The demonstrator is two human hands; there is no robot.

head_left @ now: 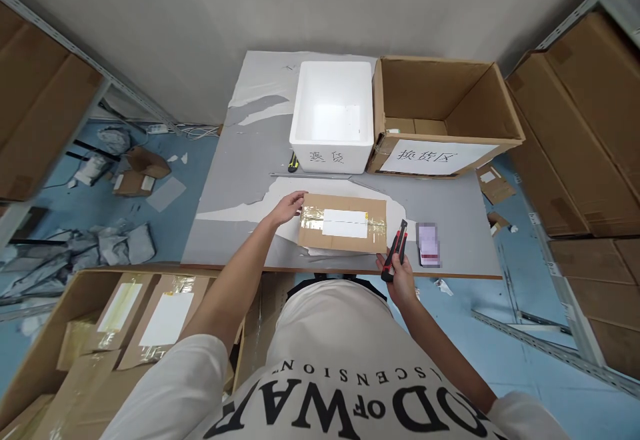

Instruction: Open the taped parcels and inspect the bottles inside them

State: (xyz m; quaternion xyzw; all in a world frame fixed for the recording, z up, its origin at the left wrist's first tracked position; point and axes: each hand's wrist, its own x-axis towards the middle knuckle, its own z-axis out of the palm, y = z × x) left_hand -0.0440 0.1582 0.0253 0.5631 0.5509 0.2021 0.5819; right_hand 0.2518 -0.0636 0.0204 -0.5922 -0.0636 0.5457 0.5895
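A taped cardboard box with a white label lies flat near the table's front edge. My left hand grips its upper left corner, fingers partly hidden against the box's end. My right hand is closed around a red and black box cutter, which points up and away from me. Fingertips of that hand touch or nearly touch the box's lower right corner. Just right of the cutter lies a phone with a lit, blurred screen.
Behind the box stand a white foam bin and an open carton, both hand-lettered. Beside the bin lies a yellow and black cutter. A large carton of taped boxes is at lower left. Shelving with cartons flanks the grey table.
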